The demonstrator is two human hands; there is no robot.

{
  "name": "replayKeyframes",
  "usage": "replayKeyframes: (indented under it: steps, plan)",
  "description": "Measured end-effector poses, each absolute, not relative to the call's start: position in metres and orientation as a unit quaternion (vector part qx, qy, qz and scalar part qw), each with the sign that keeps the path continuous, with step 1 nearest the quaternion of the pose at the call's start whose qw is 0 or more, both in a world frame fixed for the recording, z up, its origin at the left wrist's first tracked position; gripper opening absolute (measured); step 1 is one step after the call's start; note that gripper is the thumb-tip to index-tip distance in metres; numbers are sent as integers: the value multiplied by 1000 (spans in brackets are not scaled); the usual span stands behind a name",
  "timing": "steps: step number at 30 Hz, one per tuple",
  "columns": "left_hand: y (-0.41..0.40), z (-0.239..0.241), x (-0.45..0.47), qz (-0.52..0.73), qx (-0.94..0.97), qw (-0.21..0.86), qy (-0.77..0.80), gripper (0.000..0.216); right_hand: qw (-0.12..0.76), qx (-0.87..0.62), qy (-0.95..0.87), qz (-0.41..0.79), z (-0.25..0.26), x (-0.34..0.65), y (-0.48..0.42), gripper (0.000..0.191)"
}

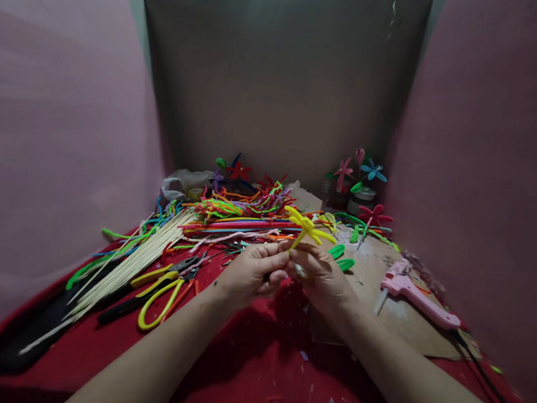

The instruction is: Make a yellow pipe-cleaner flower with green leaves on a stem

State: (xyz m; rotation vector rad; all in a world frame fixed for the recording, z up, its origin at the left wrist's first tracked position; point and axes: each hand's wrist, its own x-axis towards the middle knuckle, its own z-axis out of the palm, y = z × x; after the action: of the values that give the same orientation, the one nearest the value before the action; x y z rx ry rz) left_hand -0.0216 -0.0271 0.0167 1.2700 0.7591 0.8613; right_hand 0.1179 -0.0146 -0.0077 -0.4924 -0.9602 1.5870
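A yellow pipe-cleaner flower [310, 224] stands up between my hands, its petals spread and its short stem pointing down into my fingertips. My left hand [258, 269] is closed, thumb and fingers pinching the stem from the left. From the other side, my right hand [321, 275] is closed around the lower stem; its fingers hide the stem's end. Something small and whitish shows by the right fingers, too blurred to name. Just beyond the right hand lie green pipe-cleaner leaves [344, 264].
A pink glue gun [420, 300] lies on a cardboard sheet [362, 318] at right, its cord running toward the lower right. Pliers [158, 286], scissors [163, 305] and wooden sticks [129, 270] lie at left. Colourful pipe cleaners [244, 208] and jars with finished flowers [362, 199] stand behind.
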Motion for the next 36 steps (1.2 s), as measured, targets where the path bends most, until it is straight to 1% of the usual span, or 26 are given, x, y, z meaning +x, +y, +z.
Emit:
replayKeyframes:
  steps: [1, 4, 5, 6, 8, 10, 12, 14, 18, 21, 23, 27, 36]
  plan:
    - [-28, 16, -20, 396, 603, 584, 372, 21, 583, -220, -403, 671, -8, 117, -15, 13]
    - [-32, 11, -16, 437, 721, 298, 448, 18, 609, -258, -373, 651, -9, 114, -16, 17]
    - [-33, 8, -16, 437, 745, 218, 453, 15, 616, -266, -364, 646, -10, 113, -17, 19]
    - [-34, 6, -16, 431, 763, 162, 454, 13, 621, -271, -359, 642, -10, 112, -17, 19]
    - [-33, 2, -17, 411, 784, 110, 452, 14, 626, -279, -364, 631, -10, 111, -19, 17]
    - [-33, 0, -18, 407, 787, 101, 453, 17, 625, -282, -384, 619, -9, 110, -19, 15]
    - [-32, 1, -19, 419, 775, 121, 456, 17, 618, -278, -408, 611, -8, 110, -20, 15]
    - [-31, 5, -19, 441, 752, 174, 458, 17, 609, -263, -432, 611, -7, 110, -19, 17]
    - [-31, 13, -18, 475, 684, 349, 429, 22, 593, -246, -485, 594, -5, 114, -18, 17]
    - [-32, 18, -17, 465, 618, 484, 409, 25, 589, -257, -510, 571, -8, 116, -16, 15]
    - [-33, 20, -17, 456, 579, 549, 395, 25, 590, -258, -509, 571, -12, 118, -14, 13]
    - [-33, 21, -18, 450, 535, 616, 365, 24, 579, -265, -486, 598, -15, 118, -11, 16]
    - [-28, 17, -26, 412, 503, 699, 299, 20, 539, -227, -454, 672, -8, 118, -14, 24]
